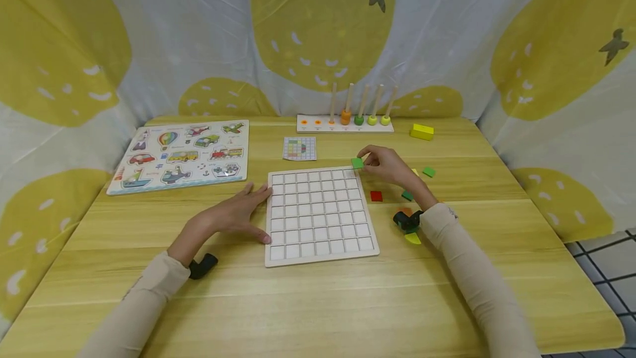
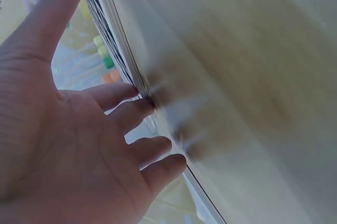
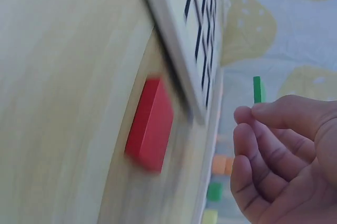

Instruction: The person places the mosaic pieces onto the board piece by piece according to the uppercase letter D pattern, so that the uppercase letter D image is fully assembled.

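A white square grid board (image 1: 320,215) with a pale wooden frame lies on the table. At its left edge, my left hand (image 1: 231,211) has fingers spread, with thumb and fingertips at the frame. The left wrist view shows that hand (image 2: 79,134) with its palm bare and fingertips along the board's side. Between thumb and fingertips my right hand (image 1: 386,166) pinches a green square tile (image 1: 357,163) over the board's top right corner. In the right wrist view the tile (image 3: 258,89) stands edge-on above the thumb tip. A red tile (image 1: 376,196) lies beside the board's right edge.
Several coloured pieces, including a green tile (image 1: 429,172) and a yellow piece (image 1: 413,238), lie to the right. Behind stand a patterned card (image 1: 300,148), a peg counter (image 1: 318,127) and a yellow block (image 1: 422,132). A vehicle picture puzzle (image 1: 184,156) lies back left.
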{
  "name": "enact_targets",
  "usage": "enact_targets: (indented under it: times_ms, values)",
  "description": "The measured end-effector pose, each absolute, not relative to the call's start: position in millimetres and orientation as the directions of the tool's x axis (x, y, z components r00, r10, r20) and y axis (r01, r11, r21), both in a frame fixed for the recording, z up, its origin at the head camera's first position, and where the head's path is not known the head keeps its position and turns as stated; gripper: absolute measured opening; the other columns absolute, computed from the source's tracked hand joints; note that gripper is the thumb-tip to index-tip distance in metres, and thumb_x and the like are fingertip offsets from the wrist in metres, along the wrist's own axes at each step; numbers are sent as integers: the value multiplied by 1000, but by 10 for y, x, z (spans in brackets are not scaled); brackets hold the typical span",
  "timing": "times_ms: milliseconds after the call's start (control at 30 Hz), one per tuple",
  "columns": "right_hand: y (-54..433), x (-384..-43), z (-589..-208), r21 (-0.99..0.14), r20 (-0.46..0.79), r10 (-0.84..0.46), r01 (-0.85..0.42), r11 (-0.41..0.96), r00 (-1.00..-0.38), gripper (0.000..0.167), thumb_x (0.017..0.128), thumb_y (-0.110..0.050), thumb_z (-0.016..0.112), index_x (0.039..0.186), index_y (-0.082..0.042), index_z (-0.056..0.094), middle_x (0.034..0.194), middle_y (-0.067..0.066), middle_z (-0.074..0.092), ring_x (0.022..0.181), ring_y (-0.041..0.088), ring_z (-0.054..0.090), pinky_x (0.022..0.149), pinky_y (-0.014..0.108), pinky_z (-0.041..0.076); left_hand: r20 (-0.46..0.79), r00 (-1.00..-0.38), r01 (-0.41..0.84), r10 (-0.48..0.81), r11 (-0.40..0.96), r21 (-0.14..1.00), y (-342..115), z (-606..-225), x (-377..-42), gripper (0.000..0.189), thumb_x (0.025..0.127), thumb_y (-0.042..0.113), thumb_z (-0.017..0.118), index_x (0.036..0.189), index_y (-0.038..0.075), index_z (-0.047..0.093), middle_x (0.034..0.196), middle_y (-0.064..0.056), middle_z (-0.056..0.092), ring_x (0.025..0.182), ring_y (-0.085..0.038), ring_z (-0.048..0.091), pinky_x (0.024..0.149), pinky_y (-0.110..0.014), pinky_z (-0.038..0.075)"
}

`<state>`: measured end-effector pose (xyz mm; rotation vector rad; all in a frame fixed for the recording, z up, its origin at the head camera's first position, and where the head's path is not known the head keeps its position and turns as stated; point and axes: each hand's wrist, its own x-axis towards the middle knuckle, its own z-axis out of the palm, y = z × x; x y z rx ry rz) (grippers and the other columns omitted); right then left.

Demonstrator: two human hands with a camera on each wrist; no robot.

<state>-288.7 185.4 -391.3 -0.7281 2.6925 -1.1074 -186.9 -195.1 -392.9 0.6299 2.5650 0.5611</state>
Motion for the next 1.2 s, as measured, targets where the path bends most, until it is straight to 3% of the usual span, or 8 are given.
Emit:
enact_targets:
  times_ms: [333, 533, 733, 1033, 1200]
  values:
    - [1304, -2850, -3931, -772, 30, -564, -378, 511, -825, 27, 92, -5, 61, 118, -2, 59, 94, 13, 66, 82, 25, 63, 69, 28, 49, -304, -796, 332, 524, 797, 505, -1941, -3960, -1892, 116, 71, 57, 77, 154, 5, 15, 160, -15, 6, 144, -45, -5, 110, -65, 15]
    - [1036, -2823, -3937, -782, 16, -590, -378, 496, -807, 25, 90, -4, 63, 115, -1, 61, 91, 12, 66, 80, 20, 63, 70, 29, 48, -273, -790, 364, 550, 778, 513, -1986, -4012, -1931, 115, 70, 54, 80, 153, 5, 18, 160, -16, 9, 143, -47, -4, 111, -66, 7]
    - [817, -2831, -3984, -738, -15, -633, -418, 529, -774, 25, 89, -8, 66, 114, -5, 62, 89, 6, 67, 82, 17, 63, 77, 30, 51, -269, -794, 367, 545, 783, 502, -2013, -4035, -1949, 114, 69, 55, 80, 153, 6, 20, 160, -16, 11, 144, -47, -3, 111, -65, 4]
    - [627, -2837, -4041, -726, -60, -670, -429, 538, -740, 23, 87, -7, 67, 109, -4, 63, 87, 7, 65, 78, 16, 60, 68, 25, 48, -266, -794, 374, 546, 784, 495, -1992, -4039, -1957, 114, 69, 56, 79, 153, 6, 20, 159, -16, 11, 144, -47, -3, 111, -65, 4]
    - [566, -2833, -4019, -681, -60, -690, -476, 557, -722, 22, 88, -10, 67, 109, -6, 63, 88, 5, 65, 80, 17, 60, 72, 26, 49, -266, -795, 373, 545, 786, 493, -1989, -4038, -1958, 115, 69, 58, 79, 153, 6, 20, 159, -16, 11, 144, -46, -3, 111, -65, 4]
